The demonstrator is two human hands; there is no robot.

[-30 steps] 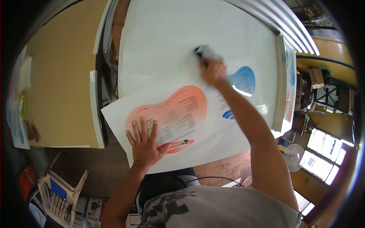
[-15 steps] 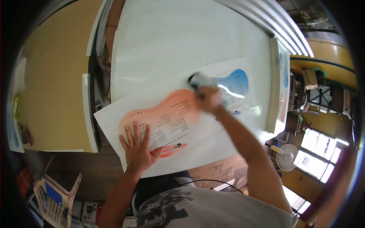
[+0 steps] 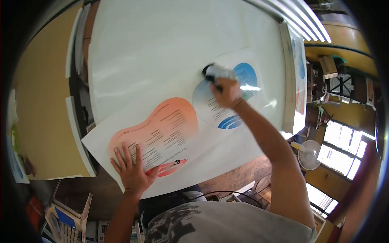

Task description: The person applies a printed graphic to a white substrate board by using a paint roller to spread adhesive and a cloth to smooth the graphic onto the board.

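Note:
A white printed sheet (image 3: 202, 166) lies on the table, bearing an orange rounded shape (image 3: 174, 111) with text and a blue rounded shape (image 3: 202, 103) beside it. My left hand (image 3: 133, 174) rests flat on the orange part, fingers spread. Above the blue print, my right hand (image 3: 227, 92) is closed around what looks like a spray bottle (image 3: 222, 72) with a black head, held tilted. The bottle is smeared by motion, and the fingers cover part of it.
The glossy white tabletop (image 3: 162, 48) spreads beyond the sheet. A tan board (image 3: 44, 101) stands to the left across a gap. Long metal strips (image 3: 300, 16) lie at the top right. A fan (image 3: 310, 154) and a plastic chair (image 3: 67, 218) are lower down.
The view has shifted, so the sheet appears further left. My right hand and the bottle have moved right relative to the orange print, showing more blue. My left hand stays pressed on the sheet.

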